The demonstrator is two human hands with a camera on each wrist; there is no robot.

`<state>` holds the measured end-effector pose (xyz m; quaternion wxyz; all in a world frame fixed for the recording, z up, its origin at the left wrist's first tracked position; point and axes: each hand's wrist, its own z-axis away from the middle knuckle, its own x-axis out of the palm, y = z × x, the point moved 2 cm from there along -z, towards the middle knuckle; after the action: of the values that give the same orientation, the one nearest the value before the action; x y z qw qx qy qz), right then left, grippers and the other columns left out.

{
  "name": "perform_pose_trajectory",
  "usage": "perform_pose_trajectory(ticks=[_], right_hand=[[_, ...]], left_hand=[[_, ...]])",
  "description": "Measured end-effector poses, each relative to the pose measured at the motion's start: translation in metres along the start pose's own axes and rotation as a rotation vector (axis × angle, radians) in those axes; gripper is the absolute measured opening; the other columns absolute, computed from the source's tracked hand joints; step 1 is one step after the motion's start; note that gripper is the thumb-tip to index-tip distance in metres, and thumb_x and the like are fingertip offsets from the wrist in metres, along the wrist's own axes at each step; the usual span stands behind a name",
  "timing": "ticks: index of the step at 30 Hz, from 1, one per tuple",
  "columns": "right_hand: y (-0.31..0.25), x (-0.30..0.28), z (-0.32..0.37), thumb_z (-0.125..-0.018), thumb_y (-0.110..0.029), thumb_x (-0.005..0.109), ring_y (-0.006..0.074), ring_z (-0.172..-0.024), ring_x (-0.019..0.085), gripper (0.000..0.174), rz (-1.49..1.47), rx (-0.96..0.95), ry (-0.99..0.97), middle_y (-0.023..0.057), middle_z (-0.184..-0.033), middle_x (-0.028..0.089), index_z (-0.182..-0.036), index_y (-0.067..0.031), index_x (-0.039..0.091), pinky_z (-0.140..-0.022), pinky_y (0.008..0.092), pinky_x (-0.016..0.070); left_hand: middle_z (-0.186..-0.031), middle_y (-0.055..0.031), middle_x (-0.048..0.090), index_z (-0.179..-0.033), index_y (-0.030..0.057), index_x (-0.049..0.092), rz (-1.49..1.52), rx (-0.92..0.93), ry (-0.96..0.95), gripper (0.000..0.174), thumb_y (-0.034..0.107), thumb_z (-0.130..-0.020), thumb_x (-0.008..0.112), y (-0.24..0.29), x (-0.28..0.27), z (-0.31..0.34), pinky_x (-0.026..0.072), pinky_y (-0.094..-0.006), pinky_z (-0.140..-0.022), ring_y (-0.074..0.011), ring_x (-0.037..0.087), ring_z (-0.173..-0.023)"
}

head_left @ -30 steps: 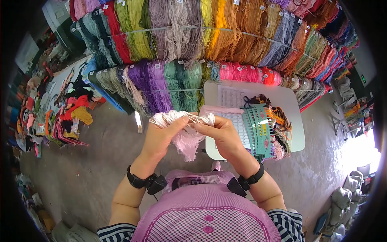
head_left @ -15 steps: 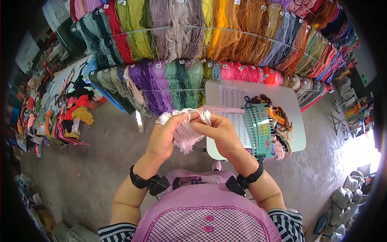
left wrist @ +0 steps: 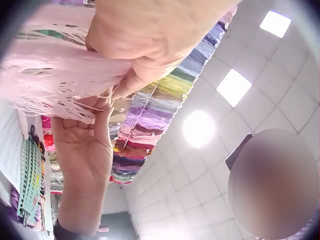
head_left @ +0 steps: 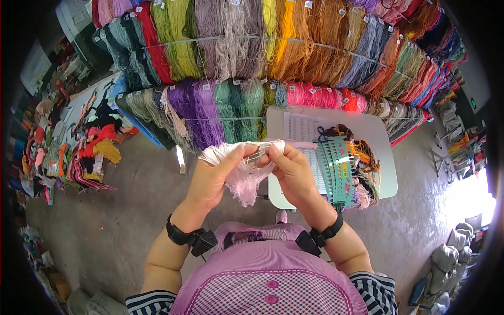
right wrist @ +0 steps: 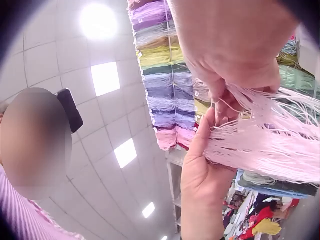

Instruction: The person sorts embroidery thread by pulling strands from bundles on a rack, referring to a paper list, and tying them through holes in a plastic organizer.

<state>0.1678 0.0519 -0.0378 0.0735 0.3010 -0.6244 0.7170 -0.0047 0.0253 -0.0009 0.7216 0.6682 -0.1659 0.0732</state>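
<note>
A skein of pale pink yarn (head_left: 245, 190) hangs in front of the body, spread between both hands. My left hand (head_left: 209, 177) grips its left part, with the loops lying over the fingers and the thumb across the top. The right hand (head_left: 295, 172) pinches strands at the skein's right end between thumb and fingertips. In the left wrist view the loose strands (left wrist: 55, 75) fan out beneath the near hand, and the right hand (left wrist: 82, 145) meets them from below. The right wrist view shows the left thumb and fingers (right wrist: 200, 145) against the strands, fingertips of both hands close together.
A white table (head_left: 386, 157) holds a printed sheet (head_left: 299, 126), a teal punched thread card (head_left: 336, 170) with several coloured threads, and another pink skein (head_left: 302, 145). Racks of coloured yarn (head_left: 310, 47) stand ahead. A table (head_left: 79, 115) at left carries heaped yarn.
The hands came closer and the skein bunched up, then they drew slightly apart. The right fingers now pinch strands, and the skein is stretched wider between the hands.
</note>
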Motion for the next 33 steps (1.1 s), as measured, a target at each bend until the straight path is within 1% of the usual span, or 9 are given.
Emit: perform_pose_trajectory(ticks=[2,5,8,12,17,20,28,31,33], right_hand=[[-0.002,0.004,0.002,-0.094,-0.024,0.063,0.0089,-0.078,0.059,0.021,-0.106,0.11,-0.016,0.0006,-0.084,0.066,-0.093,-0.0035,0.066,-0.074,0.0244,0.0445],[-0.013,0.018,0.002,-0.09,-0.027,0.067,0.0091,-0.078,0.059,0.024,0.116,0.204,-0.034,0.0008,-0.085,0.065,-0.093,-0.0039,0.066,-0.073,0.0247,0.0441],[-0.013,0.017,0.004,-0.086,-0.023,0.071,0.0082,-0.078,0.058,0.023,0.156,0.218,-0.042,0.0011,-0.088,0.066,-0.096,-0.0026,0.068,-0.073,0.0243,0.0435],[-0.019,0.018,0.007,-0.084,-0.013,0.072,0.0073,-0.084,0.059,0.018,0.125,0.214,-0.046,0.0011,-0.091,0.067,-0.097,-0.0018,0.068,-0.078,0.0243,0.044],[-0.015,0.011,0.009,-0.083,-0.011,0.072,0.0085,-0.086,0.06,0.018,0.139,0.172,-0.016,0.0015,-0.093,0.068,-0.098,-0.0013,0.069,-0.081,0.0253,0.045],[-0.016,0.014,0.01,-0.082,-0.01,0.073,0.0093,-0.086,0.061,0.019,0.104,0.159,0.006,0.003,-0.096,0.069,-0.099,-0.0013,0.07,-0.081,0.0253,0.045],[-0.012,0.008,0.004,-0.085,-0.013,0.067,0.0113,-0.087,0.062,0.024,-0.1,0.116,0.02,0.0052,-0.099,0.07,-0.105,-0.0002,0.067,-0.083,0.0254,0.0444],[-0.007,0.005,0.002,-0.088,-0.019,0.065,0.0114,-0.087,0.062,0.026,-0.216,0.145,-0.117,0.0052,-0.098,0.069,-0.106,-0.0004,0.066,-0.083,0.0251,0.044],[-0.007,0.015,0.004,-0.087,-0.02,0.068,0.0111,-0.085,0.062,0.027,0.114,0.212,-0.056,0.0054,-0.096,0.068,-0.105,0.0004,0.067,-0.081,0.0256,0.0454]], left_hand=[[-0.113,-0.0092,0.065,-0.123,-0.0037,0.059,0.255,-0.122,0.01,0.037,0.024,-0.101,0.048,0.002,0.009,0.001,0.0505,-0.0284,-0.085,-0.0139,0.063,-0.096],[-0.118,-0.0095,0.063,-0.13,-0.0031,0.054,0.15,-0.135,-0.047,0.045,0.031,-0.104,0.039,-0.005,0.009,0.004,0.0492,-0.0281,-0.086,-0.0139,0.062,-0.099],[-0.125,-0.0106,0.061,-0.129,-0.0045,0.054,-0.004,0.01,-0.082,0.042,0.025,-0.102,0.043,-0.007,0.012,0.003,0.0468,-0.0306,-0.092,-0.0164,0.06,-0.107],[-0.119,-0.0082,0.063,-0.129,-0.0029,0.055,0.001,-0.001,-0.07,0.042,0.026,-0.103,0.041,-0.004,0.008,0.001,0.0483,-0.0269,-0.088,-0.0121,0.061,-0.099],[-0.106,-0.0082,0.068,-0.113,-0.0038,0.065,-0.052,0.054,-0.078,0.025,0.011,-0.094,0.06,-0.003,0.0,0.0,0.0513,-0.0279,-0.083,-0.013,0.064,-0.093],[-0.102,-0.0086,0.069,-0.108,-0.0042,0.067,0.039,0.022,0.007,0.021,0.006,-0.089,0.065,-0.001,0.003,0.0,0.0528,-0.0278,-0.079,-0.0139,0.065,-0.089],[-0.097,-0.0085,0.07,-0.106,-0.0045,0.066,0.216,-0.032,0.069,0.021,0.01,-0.092,0.061,-0.003,0.0,0.0,0.0528,-0.0293,-0.078,-0.015,0.066,-0.087],[-0.101,-0.0098,0.069,-0.108,-0.0045,0.066,0.248,-0.095,0.067,0.025,0.016,-0.095,0.058,-0.002,0.001,0.0,0.0518,-0.0303,-0.081,-0.0157,0.065,-0.09],[-0.106,-0.0112,0.068,-0.11,-0.0046,0.065,0.24,-0.099,0.028,0.029,0.019,-0.097,0.056,-0.004,0.002,0.001,0.0511,-0.0308,-0.084,-0.0162,0.065,-0.095]])
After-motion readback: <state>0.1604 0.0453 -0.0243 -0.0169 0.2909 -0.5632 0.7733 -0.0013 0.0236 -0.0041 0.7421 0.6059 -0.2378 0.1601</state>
